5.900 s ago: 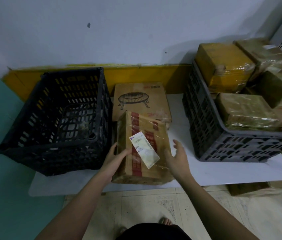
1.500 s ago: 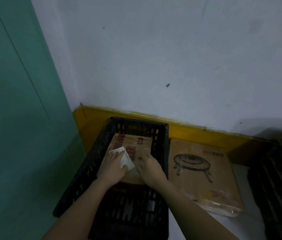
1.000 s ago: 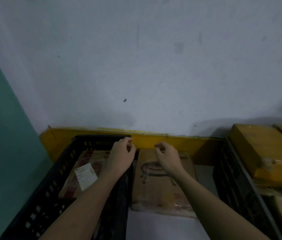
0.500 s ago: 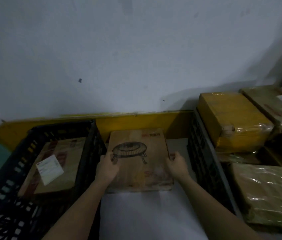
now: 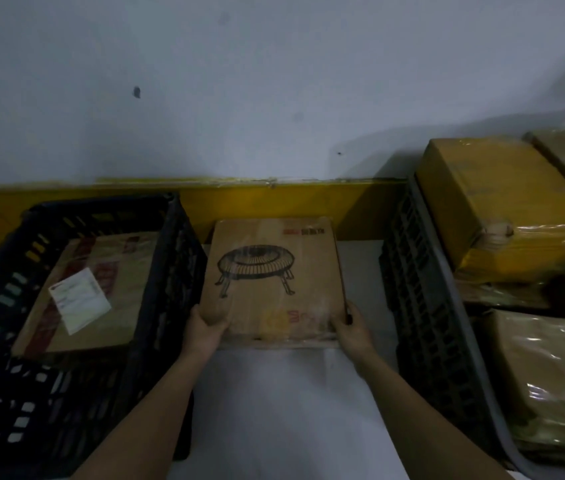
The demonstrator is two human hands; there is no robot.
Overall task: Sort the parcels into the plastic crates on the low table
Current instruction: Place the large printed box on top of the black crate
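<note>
Flat parcel (image 5: 275,275): brown cardboard under clear film, lying flat on the white bench (image 5: 274,410) between the two crates, long axis running away toward the wall, printed round-legged drawing upright to the viewer
Left hand (image 5: 203,329): grips the near left corner, thumb on top
Right hand (image 5: 352,329): grips the near right corner, fingers curled under the edge
Left crate (image 5: 166,271): black plastic lattice, holds a taped cardboard parcel (image 5: 101,289) with a white label (image 5: 78,301) set askew
Right crate (image 5: 423,306): grey lattice, cut off at the frame edge, piled with film-wrapped boxes (image 5: 488,209)
Hard to make out: print on the label, red lettering on the flat parcel, dim light throughout
</note>
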